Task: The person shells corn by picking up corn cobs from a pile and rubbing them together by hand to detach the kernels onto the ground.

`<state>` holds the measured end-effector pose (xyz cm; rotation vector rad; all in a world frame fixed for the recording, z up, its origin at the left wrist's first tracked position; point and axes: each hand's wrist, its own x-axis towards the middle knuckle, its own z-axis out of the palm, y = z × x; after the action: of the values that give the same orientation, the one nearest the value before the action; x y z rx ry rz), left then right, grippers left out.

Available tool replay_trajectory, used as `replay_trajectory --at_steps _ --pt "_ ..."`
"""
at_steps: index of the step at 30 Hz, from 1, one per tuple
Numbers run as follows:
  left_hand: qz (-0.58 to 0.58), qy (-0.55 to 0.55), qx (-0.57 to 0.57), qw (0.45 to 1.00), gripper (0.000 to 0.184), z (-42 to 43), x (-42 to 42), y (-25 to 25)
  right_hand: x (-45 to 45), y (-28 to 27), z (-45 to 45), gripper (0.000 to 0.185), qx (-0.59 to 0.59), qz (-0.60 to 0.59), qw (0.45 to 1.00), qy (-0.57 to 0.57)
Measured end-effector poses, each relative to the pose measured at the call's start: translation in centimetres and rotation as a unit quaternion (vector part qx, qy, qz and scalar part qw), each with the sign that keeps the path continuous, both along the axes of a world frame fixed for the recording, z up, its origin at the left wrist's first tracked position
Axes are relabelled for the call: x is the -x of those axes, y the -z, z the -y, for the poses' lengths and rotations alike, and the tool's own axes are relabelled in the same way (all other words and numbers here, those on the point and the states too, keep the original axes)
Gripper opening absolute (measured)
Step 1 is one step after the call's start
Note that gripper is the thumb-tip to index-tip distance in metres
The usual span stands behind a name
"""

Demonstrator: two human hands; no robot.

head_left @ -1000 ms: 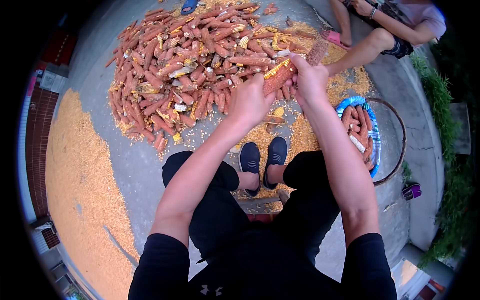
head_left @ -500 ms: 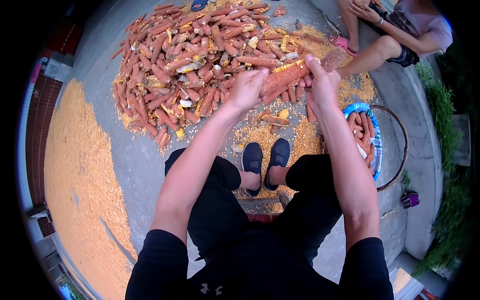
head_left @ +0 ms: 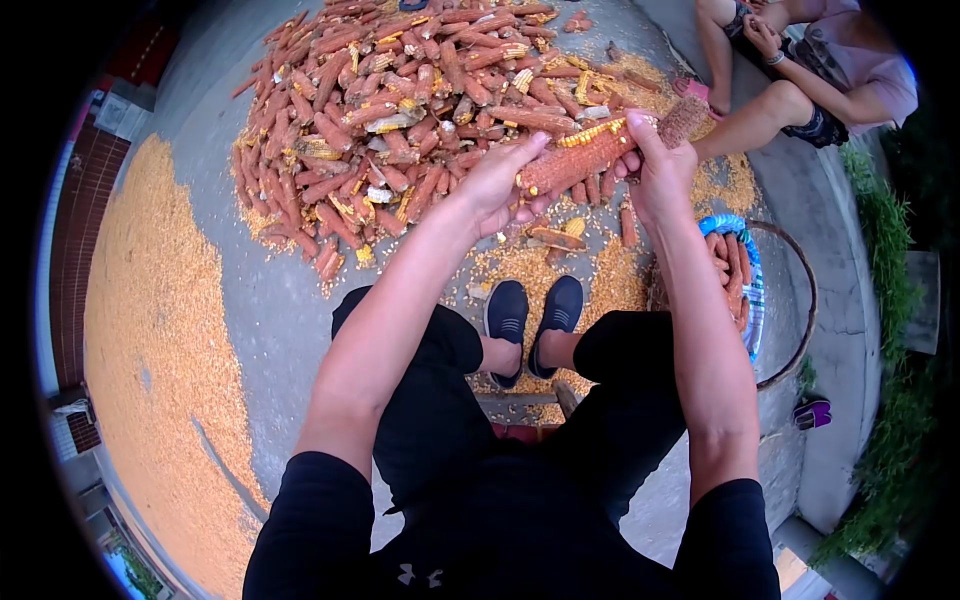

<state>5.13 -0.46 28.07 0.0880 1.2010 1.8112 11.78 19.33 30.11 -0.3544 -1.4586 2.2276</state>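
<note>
Grey concrete [head_left: 290, 330] forms the ground of an outdoor yard, with a broad spread of loose yellow kernels [head_left: 160, 330] along the left and green plants [head_left: 872, 225] along the right edge. Ahead lies a big heap of reddish corn cobs [head_left: 400, 110], some with yellow kernels on them. Between the heap and the seated person's dark shoes [head_left: 507, 318], more kernels are scattered around a few stray pieces of cob. The corn cob [head_left: 580, 165] is held up in front of the heap, tilted, with a strip of yellow kernels along its upper side. The right hand [head_left: 655, 165] is closed around its far end, thumb on top; a darker, bare cob [head_left: 684, 120] juts out past that hand. The left hand [head_left: 500, 190] is half open at the near end, thumb raised; whether its fingers touch the cob I cannot tell. A basket [head_left: 756, 290] of bare cobs stands beside the right forearm, and another person [head_left: 850, 90] sits at upper right.
</note>
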Motion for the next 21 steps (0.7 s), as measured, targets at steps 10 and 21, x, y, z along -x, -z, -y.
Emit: replay_trajectory --at_steps 10,21 --pt "-0.474 -0.121 0.048 0.871 0.032 -1.4 -1.5 1.4 0.0 -0.3 -1.3 0.014 0.127 0.083 0.985 0.078" --pt "-0.202 -0.094 -0.111 0.969 0.035 -1.1 -0.4 1.8 0.0 0.6 -2.0 0.012 0.165 0.033 0.985 0.044"
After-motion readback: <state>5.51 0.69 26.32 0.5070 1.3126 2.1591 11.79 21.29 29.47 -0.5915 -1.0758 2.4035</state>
